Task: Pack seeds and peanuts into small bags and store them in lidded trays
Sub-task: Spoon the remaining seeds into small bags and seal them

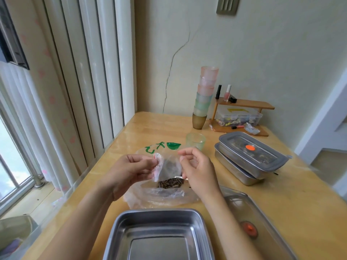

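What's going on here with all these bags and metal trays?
A person is packing sunflower seeds. Their left hand and right hand each pinch a side of a small clear bag, held over a big plastic bag of seeds lying open on the table. An empty steel tray waits in front, a lid lies to the right, and two lidded trays are stacked further back.
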